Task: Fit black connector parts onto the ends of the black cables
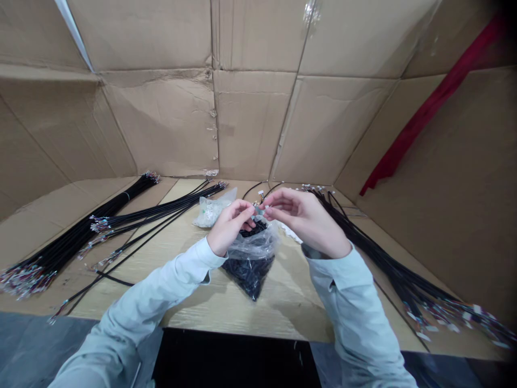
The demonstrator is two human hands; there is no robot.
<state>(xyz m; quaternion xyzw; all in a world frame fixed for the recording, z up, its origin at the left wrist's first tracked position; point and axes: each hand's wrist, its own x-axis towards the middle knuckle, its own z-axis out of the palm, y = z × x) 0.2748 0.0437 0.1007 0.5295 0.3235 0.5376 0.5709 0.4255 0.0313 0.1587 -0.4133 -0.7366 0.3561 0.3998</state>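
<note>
Above an open clear plastic bag (250, 258) of small black parts, my two hands meet fingertip to fingertip. My left hand (234, 222) is closed in a pinch; what lies in its fingers is too small to make out. Thumb and forefinger of my right hand (305, 218) pinch a tiny whitish piece (268, 209), perhaps a connector. Just behind the fingertips, thin coloured wires with a white connector (260, 193) show, close to a black cable (252, 187). My fingers partly hide the wires and the bag's mouth.
A bag of small white parts (213, 209) lies beyond my left hand. Black cable bundles lie on the left (92, 231) and right (371, 258) of the table (194, 307). Cardboard walls (254, 124) enclose the back and sides, with a red strip (428, 113) at right.
</note>
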